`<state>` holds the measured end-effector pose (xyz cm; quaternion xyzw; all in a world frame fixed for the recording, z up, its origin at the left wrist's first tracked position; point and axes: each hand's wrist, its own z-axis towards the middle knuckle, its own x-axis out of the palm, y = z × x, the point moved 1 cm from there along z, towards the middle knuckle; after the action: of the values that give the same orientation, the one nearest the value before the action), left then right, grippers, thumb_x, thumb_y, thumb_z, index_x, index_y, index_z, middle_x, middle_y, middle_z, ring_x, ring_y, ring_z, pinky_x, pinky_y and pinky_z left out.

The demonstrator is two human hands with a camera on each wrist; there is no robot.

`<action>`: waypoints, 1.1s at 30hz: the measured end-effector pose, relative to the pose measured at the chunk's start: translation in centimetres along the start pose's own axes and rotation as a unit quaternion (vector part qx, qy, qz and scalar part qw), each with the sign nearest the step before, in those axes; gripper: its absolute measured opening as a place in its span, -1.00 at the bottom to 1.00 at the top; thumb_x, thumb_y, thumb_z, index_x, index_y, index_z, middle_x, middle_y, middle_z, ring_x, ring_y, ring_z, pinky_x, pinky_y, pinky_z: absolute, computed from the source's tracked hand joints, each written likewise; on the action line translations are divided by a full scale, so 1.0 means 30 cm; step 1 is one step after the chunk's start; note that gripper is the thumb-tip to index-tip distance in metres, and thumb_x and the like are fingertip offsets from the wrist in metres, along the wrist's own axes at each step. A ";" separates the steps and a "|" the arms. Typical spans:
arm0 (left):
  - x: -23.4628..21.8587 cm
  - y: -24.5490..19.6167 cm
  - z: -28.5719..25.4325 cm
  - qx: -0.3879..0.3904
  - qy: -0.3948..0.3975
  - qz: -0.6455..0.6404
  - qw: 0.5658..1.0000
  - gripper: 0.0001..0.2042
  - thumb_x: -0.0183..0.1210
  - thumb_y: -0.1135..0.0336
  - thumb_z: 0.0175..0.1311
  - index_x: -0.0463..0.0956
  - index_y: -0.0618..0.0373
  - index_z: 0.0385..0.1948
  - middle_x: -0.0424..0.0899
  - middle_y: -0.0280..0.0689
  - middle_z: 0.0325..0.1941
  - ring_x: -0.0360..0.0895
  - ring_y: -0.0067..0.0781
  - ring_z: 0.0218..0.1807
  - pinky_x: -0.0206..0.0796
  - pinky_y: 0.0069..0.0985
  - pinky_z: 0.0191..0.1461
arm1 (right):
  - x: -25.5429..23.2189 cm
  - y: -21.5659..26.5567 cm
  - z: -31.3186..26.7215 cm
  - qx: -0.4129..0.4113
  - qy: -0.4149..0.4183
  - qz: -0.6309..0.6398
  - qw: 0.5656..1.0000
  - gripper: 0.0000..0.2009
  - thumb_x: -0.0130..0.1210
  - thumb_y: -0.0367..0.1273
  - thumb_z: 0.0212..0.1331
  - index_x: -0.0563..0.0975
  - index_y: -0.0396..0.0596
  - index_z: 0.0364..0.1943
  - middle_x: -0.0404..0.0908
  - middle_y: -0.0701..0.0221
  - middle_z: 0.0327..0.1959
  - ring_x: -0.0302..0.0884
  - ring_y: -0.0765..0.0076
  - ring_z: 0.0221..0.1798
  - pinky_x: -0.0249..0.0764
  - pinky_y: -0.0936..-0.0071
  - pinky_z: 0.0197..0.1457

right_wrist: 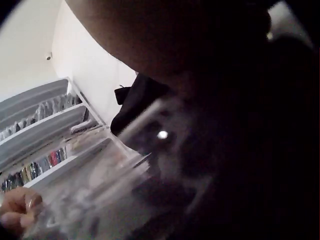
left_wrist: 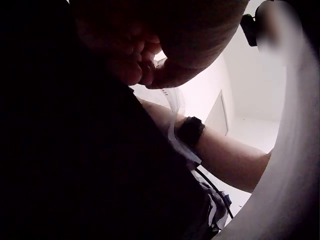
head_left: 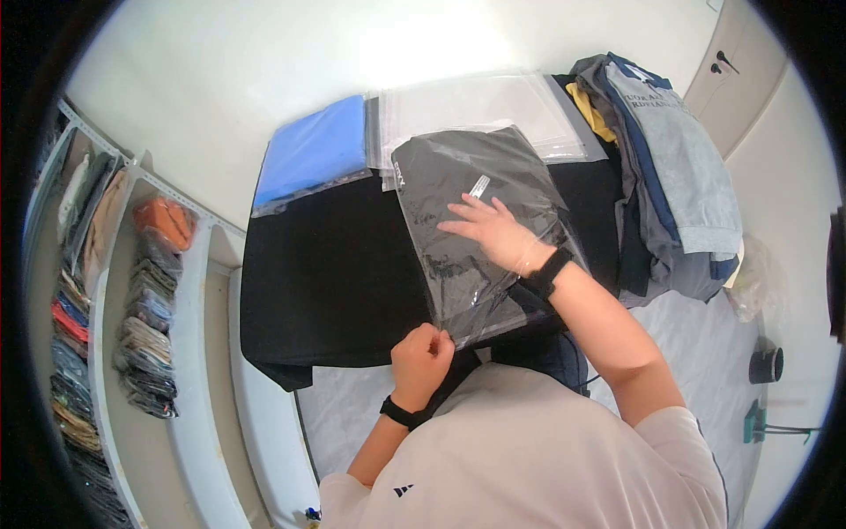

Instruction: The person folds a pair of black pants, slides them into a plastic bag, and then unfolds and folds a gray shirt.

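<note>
A dark garment in a clear plastic bag point(head_left: 449, 238) lies on the black-covered table point(head_left: 326, 282), its near end reaching the front edge. My left hand point(head_left: 421, 360) pinches the near left corner of the bag, fingers curled; the right wrist view also shows this left hand point(right_wrist: 20, 210) at the plastic. My right hand point(head_left: 495, 234) lies spread on top of the bag, beside a small white label point(head_left: 478, 187). In the left wrist view the left hand point(left_wrist: 145, 55) is dark, with a strip of clear plastic point(left_wrist: 175, 125) below it.
A bagged blue garment point(head_left: 313, 145) lies at the back left, next to a stack of clear bags point(head_left: 480, 110). Folded clothes point(head_left: 674, 159) are piled over the right end. Shelves point(head_left: 189, 300) with bagged clothes stand at left; a door point(head_left: 736, 66) is at the far right.
</note>
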<state>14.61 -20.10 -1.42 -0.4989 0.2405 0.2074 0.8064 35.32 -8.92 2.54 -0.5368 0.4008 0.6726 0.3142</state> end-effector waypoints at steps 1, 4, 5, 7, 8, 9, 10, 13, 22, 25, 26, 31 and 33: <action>-0.002 -0.001 -0.002 0.001 -0.001 0.002 1.000 -0.81 0.19 0.44 0.01 0.33 0.16 -0.67 0.41 -0.20 -0.71 0.41 -0.19 -0.64 0.24 -0.36 -0.56 | 0.006 -0.012 0.012 -0.004 -0.017 0.008 1.000 -0.32 -0.12 -0.67 -0.05 0.31 0.31 0.22 0.18 0.36 0.34 -0.08 0.12 0.46 -0.04 -0.09 0.40; 0.002 -0.008 -0.005 -0.005 0.008 0.001 1.000 -0.80 0.19 0.42 -0.01 0.32 0.14 -0.69 0.41 -0.22 -0.71 0.42 -0.20 -0.64 0.24 -0.36 -0.56 | 0.018 -0.038 0.036 -0.022 -0.031 0.028 0.999 -0.33 -0.12 -0.68 -0.08 0.35 0.28 0.19 0.21 0.35 0.33 -0.08 0.11 0.46 -0.04 -0.08 0.40; 0.002 -0.010 -0.005 -0.002 0.010 0.008 1.000 -0.79 0.19 0.42 -0.01 0.32 0.14 -0.69 0.41 -0.23 -0.71 0.41 -0.21 -0.64 0.23 -0.37 -0.57 | 0.016 -0.042 0.034 -0.022 -0.031 0.028 0.999 -0.33 -0.12 -0.68 -0.08 0.35 0.28 0.19 0.21 0.35 0.33 -0.08 0.11 0.46 -0.04 -0.08 0.40; 0.003 -0.011 -0.006 0.000 0.013 0.014 1.000 -0.79 0.19 0.42 -0.01 0.31 0.14 -0.70 0.41 -0.23 -0.71 0.41 -0.22 -0.65 0.22 -0.37 -0.58 | 0.008 -0.045 0.025 -0.051 -0.029 0.061 0.996 -0.33 -0.09 -0.71 -0.13 0.39 0.24 0.16 0.22 0.35 0.32 -0.08 0.13 0.46 -0.06 -0.08 0.42; 0.005 -0.010 -0.006 0.007 0.021 0.016 1.000 -0.79 0.19 0.42 -0.01 0.31 0.14 -0.70 0.40 -0.24 -0.72 0.40 -0.22 -0.65 0.21 -0.37 -0.58 | 0.001 -0.044 0.019 -0.052 -0.029 0.061 0.996 -0.33 -0.09 -0.71 -0.13 0.39 0.24 0.16 0.22 0.35 0.32 -0.08 0.13 0.46 -0.06 -0.08 0.42; 0.006 -0.009 -0.006 0.014 0.029 0.018 0.999 -0.79 0.19 0.42 -0.01 0.31 0.13 -0.70 0.39 -0.24 -0.72 0.40 -0.23 -0.66 0.20 -0.38 -0.59 | -0.005 -0.038 0.009 -0.064 -0.015 0.065 0.996 -0.33 -0.09 -0.71 -0.14 0.39 0.24 0.15 0.23 0.35 0.32 -0.07 0.13 0.46 -0.05 -0.08 0.41; 0.007 -0.007 -0.006 0.015 0.028 0.018 0.999 -0.79 0.19 0.42 -0.01 0.31 0.13 -0.70 0.39 -0.24 -0.72 0.40 -0.23 -0.66 0.20 -0.38 -0.59 | -0.010 -0.033 0.002 -0.076 -0.001 0.068 0.995 -0.32 -0.09 -0.71 -0.15 0.39 0.24 0.15 0.23 0.35 0.31 -0.07 0.13 0.46 -0.04 -0.08 0.41; 0.001 -0.021 -0.006 0.017 0.027 0.011 0.999 -0.77 0.23 0.38 -0.04 0.31 0.12 -0.71 0.39 -0.25 -0.70 0.38 -0.26 -0.66 0.18 -0.38 -0.60 | -0.005 -0.028 -0.003 -0.073 -0.004 0.077 0.994 -0.33 -0.07 -0.71 -0.17 0.40 0.22 0.14 0.25 0.35 0.30 -0.07 0.14 0.46 -0.04 -0.06 0.42; 0.018 -0.235 0.050 0.333 0.191 -0.098 0.918 -0.76 0.24 0.38 -0.01 0.48 0.23 -0.29 0.52 -0.12 -0.26 0.50 -0.12 -0.21 0.40 -0.24 -0.17 | 0.001 0.055 -0.053 0.011 -0.135 -0.093 0.986 -0.45 -0.02 -0.48 0.05 0.31 0.19 0.22 0.21 0.19 0.31 0.11 0.03 0.37 0.04 -0.08 0.34; 0.125 -0.241 0.052 0.294 0.252 0.021 0.922 -0.59 0.22 0.40 -0.05 0.43 0.34 -0.10 0.44 -0.03 0.00 0.39 -0.09 0.09 0.30 -0.27 0.12 | -0.042 0.121 -0.087 0.129 -0.068 -0.120 0.982 -0.33 0.10 -0.49 -0.06 0.24 0.15 0.27 0.20 0.07 0.26 0.26 0.03 0.26 0.35 0.12 0.16; 0.147 -0.233 0.038 0.295 0.250 0.020 0.922 -0.59 0.22 0.40 -0.05 0.43 0.34 -0.10 0.44 -0.03 0.00 0.39 -0.09 0.09 0.30 -0.27 0.12 | -0.075 0.132 -0.091 0.213 -0.026 -0.099 0.972 -0.33 0.10 -0.50 -0.06 0.24 0.14 0.26 0.20 0.03 0.25 0.33 0.04 0.21 0.43 0.18 0.10; 0.124 -0.259 0.034 0.245 0.155 0.146 0.946 -0.57 0.25 0.35 -0.09 0.44 0.35 -0.12 0.35 0.04 0.18 0.32 0.08 0.19 0.17 -0.13 0.24 | -0.079 0.074 -0.129 0.220 -0.027 0.171 0.960 -0.34 0.13 -0.41 0.04 0.15 -0.06 0.28 -0.01 -0.24 0.29 0.19 -0.28 0.26 0.33 0.22 0.22; 0.144 -0.216 0.012 0.240 0.152 0.187 0.940 -0.57 0.24 0.34 -0.09 0.44 0.34 -0.13 0.33 0.06 0.21 0.29 0.09 0.22 0.16 -0.10 0.25 | -0.062 0.058 -0.109 0.218 -0.030 0.192 0.957 -0.34 0.12 -0.41 0.04 0.13 -0.13 0.28 -0.08 -0.26 0.31 0.13 -0.29 0.29 0.25 0.23 0.27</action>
<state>21.83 -22.06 0.71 -0.2626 0.4920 0.2121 0.8025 35.80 -12.62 4.35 -0.3478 0.6231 0.6328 0.3006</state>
